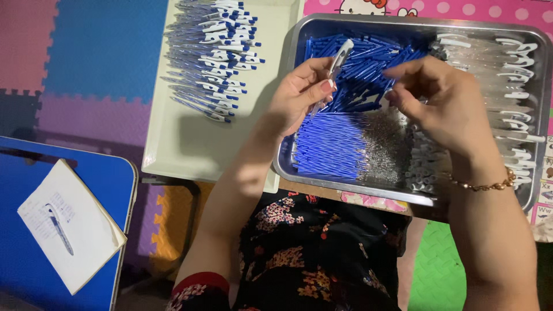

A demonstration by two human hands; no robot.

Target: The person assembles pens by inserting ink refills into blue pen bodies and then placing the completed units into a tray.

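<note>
Blue is the small table [34, 242] at the far left, and on it lies a white notepad [72, 233] with a pen [59, 230] resting on its page. Further right, a pale rectangular tray [178, 144] sits over the coloured foam floor mats [86, 63]; finished blue-and-white pens [213, 55] are stacked in a slanting pile at its upper part. Next comes a metal tray [351, 187], touching the pale tray's edge. The person's left hand [302, 92] is held above the metal tray's left side, fingers pinched around a clear pen barrel with a white clip [338, 60], which points up and slightly right. Beneath it lie blue ink refills [331, 144] in a neat bundle, with more blue parts [368, 57] heaped behind. The right hand [443, 103], a gold bracelet [487, 185] at its wrist, hovers over the tray's middle, fingertips curled together; whether they grip anything cannot be told. Clear barrels [510, 86] fill the tray's right side.
</note>
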